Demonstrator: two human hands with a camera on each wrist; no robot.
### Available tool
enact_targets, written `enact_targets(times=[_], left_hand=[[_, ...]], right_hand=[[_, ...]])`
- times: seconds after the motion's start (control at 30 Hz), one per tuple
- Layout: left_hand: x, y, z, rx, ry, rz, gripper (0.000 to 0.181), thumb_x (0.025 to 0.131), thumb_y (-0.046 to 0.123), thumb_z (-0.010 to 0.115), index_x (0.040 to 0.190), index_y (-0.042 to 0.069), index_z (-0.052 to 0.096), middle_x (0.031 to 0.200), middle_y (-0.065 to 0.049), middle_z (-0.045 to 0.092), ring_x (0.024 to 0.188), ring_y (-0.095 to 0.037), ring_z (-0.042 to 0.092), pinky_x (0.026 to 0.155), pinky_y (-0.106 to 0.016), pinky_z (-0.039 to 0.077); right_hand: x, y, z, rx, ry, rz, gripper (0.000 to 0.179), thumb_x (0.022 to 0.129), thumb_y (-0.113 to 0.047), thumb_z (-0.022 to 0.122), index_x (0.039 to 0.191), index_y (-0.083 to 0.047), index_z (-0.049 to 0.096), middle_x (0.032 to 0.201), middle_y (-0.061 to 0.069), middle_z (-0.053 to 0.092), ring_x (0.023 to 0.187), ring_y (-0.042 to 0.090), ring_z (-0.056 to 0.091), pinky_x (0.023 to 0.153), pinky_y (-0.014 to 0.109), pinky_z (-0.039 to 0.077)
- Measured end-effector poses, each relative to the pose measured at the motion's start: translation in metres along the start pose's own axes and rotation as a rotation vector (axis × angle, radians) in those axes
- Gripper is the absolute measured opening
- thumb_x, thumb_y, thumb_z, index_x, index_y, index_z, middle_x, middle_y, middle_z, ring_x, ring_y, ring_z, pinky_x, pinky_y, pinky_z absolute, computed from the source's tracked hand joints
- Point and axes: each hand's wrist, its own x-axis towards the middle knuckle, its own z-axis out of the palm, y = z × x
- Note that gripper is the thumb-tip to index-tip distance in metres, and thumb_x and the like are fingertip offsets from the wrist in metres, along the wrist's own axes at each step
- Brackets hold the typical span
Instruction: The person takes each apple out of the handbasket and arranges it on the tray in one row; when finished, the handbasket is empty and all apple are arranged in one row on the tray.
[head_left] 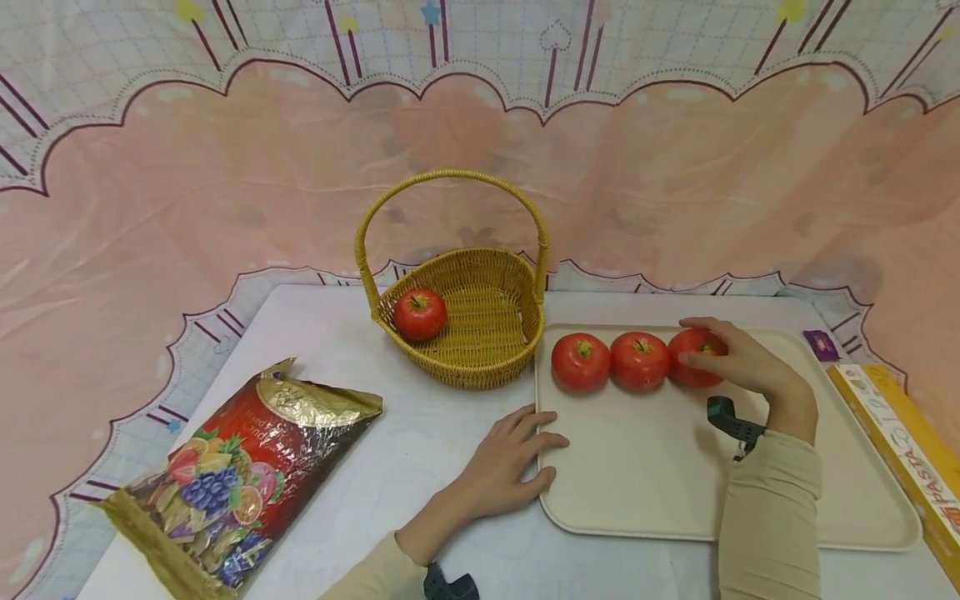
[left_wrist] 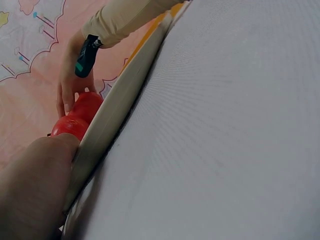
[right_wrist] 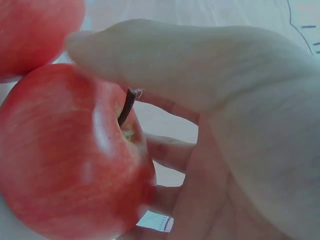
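Three red apples stand in a row along the far side of a beige tray (head_left: 637,467): a left apple (head_left: 581,364), a middle apple (head_left: 640,362) and a right apple (head_left: 688,367). My right hand (head_left: 742,354) holds the right apple, fingers round its far side and thumb over the near side. In the right wrist view this apple (right_wrist: 70,160) shows its dark stem beside the thumb, and it sits close against its neighbour. My left hand (head_left: 510,467) rests at the tray's left rim with fingers spread loosely over the edge. The left wrist view shows little of that hand.
Behind the tray's left corner stands a yellow wicker basket (head_left: 480,371) with a tall handle and one apple (head_left: 420,315) inside. A candy bag (head_left: 232,475) lies at the left. To the right are a yellow pasta box (head_left: 900,458) and a small purple packet (head_left: 821,345).
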Motion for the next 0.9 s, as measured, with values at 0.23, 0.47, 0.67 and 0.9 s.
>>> enact_targets(times=[0.23, 0.47, 0.67, 0.9], left_hand=[[0.000, 0.000, 0.003, 0.016, 0.023, 0.017, 0.032, 0.091, 0.034, 0.052, 0.123, 0.030, 0.057, 0.144, 0.000, 0.043, 0.138, -0.029, 0.033, 0.110, -0.047, 0.033], [0.002, 0.000, 0.005, 0.019, 0.024, 0.021, 0.032, 0.091, 0.035, 0.051, 0.123, 0.031, 0.056, 0.145, 0.000, 0.042, 0.139, -0.028, 0.033, 0.110, -0.046, 0.032], [0.002, 0.000, 0.004, 0.019, 0.026, 0.024, 0.032, 0.091, 0.035, 0.052, 0.123, 0.031, 0.056, 0.145, 0.000, 0.042, 0.139, -0.029, 0.033, 0.110, -0.047, 0.033], [0.001, 0.000, 0.002, 0.018, 0.038, 0.026, 0.032, 0.091, 0.034, 0.053, 0.123, 0.030, 0.056, 0.144, -0.001, 0.044, 0.138, -0.030, 0.034, 0.109, -0.048, 0.033]], right_hand=[[-0.003, -0.004, -0.001, 0.046, 0.048, -0.029, 0.063, 0.094, -0.044, 0.051, 0.145, -0.013, 0.031, 0.149, 0.025, 0.025, 0.134, 0.050, 0.024, 0.100, 0.071, 0.029], [-0.001, -0.012, -0.002, 0.072, 0.137, -0.118, 0.055, 0.095, -0.036, 0.051, 0.142, -0.013, 0.036, 0.148, 0.023, 0.031, 0.132, 0.049, 0.030, 0.101, 0.069, 0.030], [0.006, -0.027, 0.002, 0.096, 0.228, -0.221, 0.045, 0.095, -0.028, 0.055, 0.135, -0.010, 0.047, 0.141, 0.017, 0.042, 0.131, 0.037, 0.036, 0.107, 0.062, 0.029], [0.019, -0.047, 0.011, 0.141, 0.244, -0.313, 0.041, 0.093, -0.019, 0.058, 0.132, -0.011, 0.051, 0.139, 0.012, 0.047, 0.129, 0.031, 0.041, 0.107, 0.060, 0.032]])
